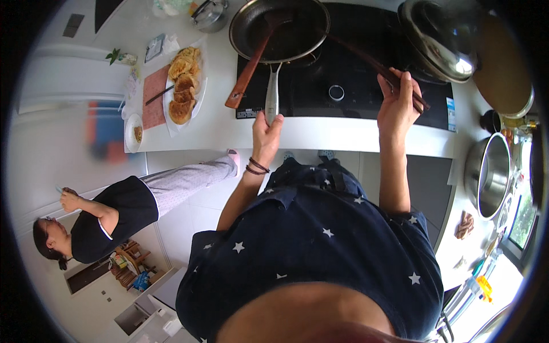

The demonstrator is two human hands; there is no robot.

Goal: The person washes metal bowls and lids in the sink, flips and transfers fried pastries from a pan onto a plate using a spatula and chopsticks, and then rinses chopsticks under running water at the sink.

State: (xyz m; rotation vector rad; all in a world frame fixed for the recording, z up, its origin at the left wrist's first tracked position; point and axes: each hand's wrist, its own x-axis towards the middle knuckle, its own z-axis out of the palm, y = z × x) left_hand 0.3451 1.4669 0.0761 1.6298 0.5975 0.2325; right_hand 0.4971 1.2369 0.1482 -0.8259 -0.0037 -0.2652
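Note:
My left hand point(266, 136) grips the metal handle point(272, 92) of a dark frying pan point(296, 45), which sits on the left part of a black glass cooktop point(360, 100). A reddish-brown wooden spatula point(257, 58) leans in the pan, its handle hanging over the near rim. Between the fingers of my right hand point(396, 103) is a pair of dark chopsticks point(373, 62), slanting left to the pan's right rim. Left of the cooktop, a white platter point(201, 96) on paper bears several browned flatbreads point(184, 85).
A domed metal lid point(437, 43) covers the cooktop's right side. Further right stands a steel basin point(489, 176) near a crumpled brown cloth point(465, 225). On the left are a small white plate point(134, 143), a pink mat point(154, 94) and a kettle point(210, 17). A person point(116, 214) stands behind at left, holding a phone.

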